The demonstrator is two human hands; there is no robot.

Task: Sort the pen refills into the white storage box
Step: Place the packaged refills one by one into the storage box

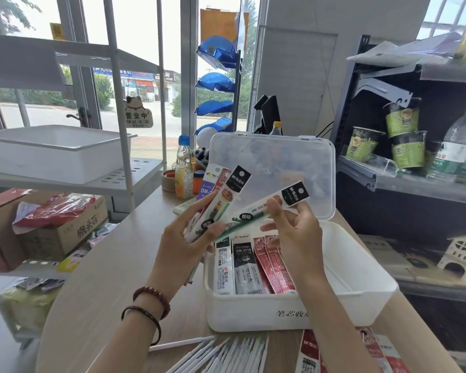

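Observation:
The white storage box stands on the wooden table with its clear lid raised behind it. Several refill packs, black, white and red, stand in its left part. Above the box's left rim my left hand grips a fan of refill packs. My right hand pinches one green and white refill pack with a black top, held slantwise over the box.
Loose white refills and red packs lie at the table's near edge. A drink bottle and a tape roll stand behind the box. A white tray sits on the left rack; shelves with cup noodles stand at right.

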